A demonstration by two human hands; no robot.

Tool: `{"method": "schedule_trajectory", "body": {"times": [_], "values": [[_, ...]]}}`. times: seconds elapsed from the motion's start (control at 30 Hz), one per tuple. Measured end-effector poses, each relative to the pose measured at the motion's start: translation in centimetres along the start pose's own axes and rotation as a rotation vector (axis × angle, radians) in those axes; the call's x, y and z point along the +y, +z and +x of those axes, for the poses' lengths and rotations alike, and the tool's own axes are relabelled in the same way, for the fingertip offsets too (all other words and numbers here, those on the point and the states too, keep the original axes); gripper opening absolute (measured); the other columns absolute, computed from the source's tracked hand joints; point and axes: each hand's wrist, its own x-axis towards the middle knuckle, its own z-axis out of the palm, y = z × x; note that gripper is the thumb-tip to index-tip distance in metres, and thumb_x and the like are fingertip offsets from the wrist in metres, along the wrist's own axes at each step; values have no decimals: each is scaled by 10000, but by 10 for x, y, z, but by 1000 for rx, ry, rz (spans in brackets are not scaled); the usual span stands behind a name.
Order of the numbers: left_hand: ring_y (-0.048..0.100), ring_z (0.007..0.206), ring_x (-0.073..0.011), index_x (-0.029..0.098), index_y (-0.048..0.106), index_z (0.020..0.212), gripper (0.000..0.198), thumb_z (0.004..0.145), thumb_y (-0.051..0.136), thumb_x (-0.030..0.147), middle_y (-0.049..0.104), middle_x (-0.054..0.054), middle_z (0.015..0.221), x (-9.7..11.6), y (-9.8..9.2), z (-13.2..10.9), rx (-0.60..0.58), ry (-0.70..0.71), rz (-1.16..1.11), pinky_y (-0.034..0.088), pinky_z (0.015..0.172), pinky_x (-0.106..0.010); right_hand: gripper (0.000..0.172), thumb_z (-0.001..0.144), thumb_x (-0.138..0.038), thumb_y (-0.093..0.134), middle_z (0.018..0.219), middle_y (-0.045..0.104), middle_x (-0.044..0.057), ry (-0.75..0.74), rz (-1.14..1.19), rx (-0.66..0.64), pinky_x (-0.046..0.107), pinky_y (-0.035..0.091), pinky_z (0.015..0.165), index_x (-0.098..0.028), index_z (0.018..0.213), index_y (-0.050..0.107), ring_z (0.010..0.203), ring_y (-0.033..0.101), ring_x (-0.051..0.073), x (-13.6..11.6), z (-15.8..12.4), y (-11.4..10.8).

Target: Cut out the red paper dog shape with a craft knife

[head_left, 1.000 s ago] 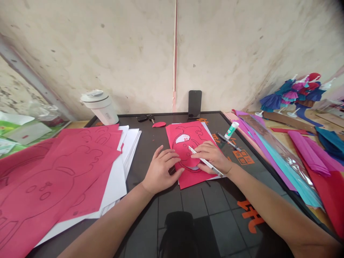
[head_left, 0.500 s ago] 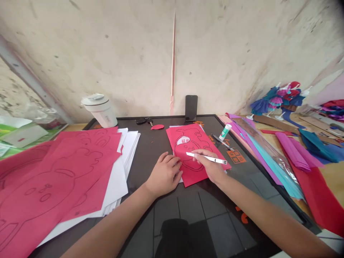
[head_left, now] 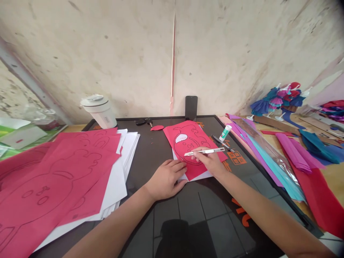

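Note:
A red sheet (head_left: 194, 168) with a cartoon animal outline lies over white paper on the dark tabletop. An opening in its upper left shows the white paper (head_left: 181, 138) with faint red print. My right hand (head_left: 211, 162) grips a slim white utility knife (head_left: 209, 151), its blade end over the drawing's left part; I cannot tell whether it touches the sheet. My left hand (head_left: 168, 179) lies flat at the sheet's lower left edge, fingers stretched and holding nothing. A small red cut-out (head_left: 157, 127) rests beyond the sheet, by some keys (head_left: 145, 122).
At left, red drawn sheets (head_left: 88, 157) cover a stack of white paper (head_left: 131, 147). A white tumbler (head_left: 100, 111) and a phone (head_left: 191, 107) stand by the wall. A glue stick (head_left: 225, 133) and a pen (head_left: 223, 143) are right of the sheet; coloured felt strips (head_left: 258, 154) lie farther right.
The red sheet has turned slightly and shifted up and left, with more white paper showing below it. The knife tip has moved a little left and its handle is more level.

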Motion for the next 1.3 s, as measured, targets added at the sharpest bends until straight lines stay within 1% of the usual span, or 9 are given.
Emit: {"method": "schedule_trajectory", "body": {"times": [0.07, 0.2, 0.3, 0.37, 0.47, 0.63, 0.87, 1.1, 1.3], "values": [[598, 1183, -288, 178, 641, 1215, 328, 950, 502, 313, 661, -119, 1257, 1, 0, 1, -22, -6, 12, 475, 994, -486, 159, 842, -360, 599, 696, 703, 21, 1, 10, 17, 339, 563, 669, -211, 878, 644, 667, 674, 184, 1, -3, 6], [602, 1161, -295, 160, 641, 1201, 330, 954, 490, 319, 670, -124, 1230, 3, 0, 1, -18, 3, 51, 463, 1012, -492, 120, 830, -328, 584, 733, 696, 14, -17, 17, 31, 329, 568, 700, -218, 876, 602, 727, 696, 182, 6, -2, 14], [622, 1123, -305, 139, 650, 1168, 323, 956, 483, 316, 684, -134, 1191, 3, 2, 0, 4, 12, 78, 507, 948, -472, 112, 830, -325, 577, 747, 691, 16, -18, -29, -3, 330, 559, 712, -215, 844, 588, 739, 692, 182, 8, 0, 12], [622, 1128, -310, 130, 651, 1163, 322, 957, 484, 313, 683, -138, 1198, 2, 3, -1, 13, 15, 79, 526, 918, -462, 109, 837, -321, 566, 751, 687, 13, -33, -92, 6, 332, 548, 721, -215, 846, 585, 742, 682, 180, 8, 0, 11], [621, 1140, -309, 137, 653, 1162, 316, 960, 490, 317, 681, -137, 1208, 2, 5, -2, 28, 17, 71, 530, 919, -467, 112, 856, -318, 539, 770, 685, 13, -73, -174, 22, 327, 534, 721, -217, 851, 587, 753, 669, 176, 8, 1, 8], [622, 1144, -312, 146, 658, 1153, 310, 967, 485, 323, 686, -133, 1201, 2, 3, -1, 23, 20, 65, 533, 915, -466, 109, 879, -301, 521, 765, 681, 8, -92, -232, -40, 317, 526, 704, -221, 845, 588, 740, 658, 172, 8, 1, 7], [613, 1157, -310, 155, 656, 1157, 307, 966, 490, 329, 683, -130, 1201, 0, 4, -1, 17, 3, 45, 523, 924, -470, 107, 891, -264, 516, 743, 683, -2, -161, -325, -48, 306, 514, 674, -224, 845, 605, 714, 647, 168, 9, 0, 9], [595, 1165, -317, 146, 651, 1157, 300, 951, 517, 318, 661, -138, 1247, 2, 1, 0, -10, -3, 67, 511, 927, -465, 123, 896, -264, 513, 790, 717, 7, -165, -409, -77, 309, 512, 675, -225, 874, 627, 737, 666, 177, 5, -2, 8], [591, 1161, -317, 154, 656, 1150, 301, 955, 502, 325, 665, -143, 1239, 2, 2, -1, -3, -7, 58, 511, 914, -471, 111, 891, -244, 514, 758, 709, -1, -196, -429, -78, 293, 504, 634, -228, 866, 621, 711, 664, 174, 5, -3, 7]]}}
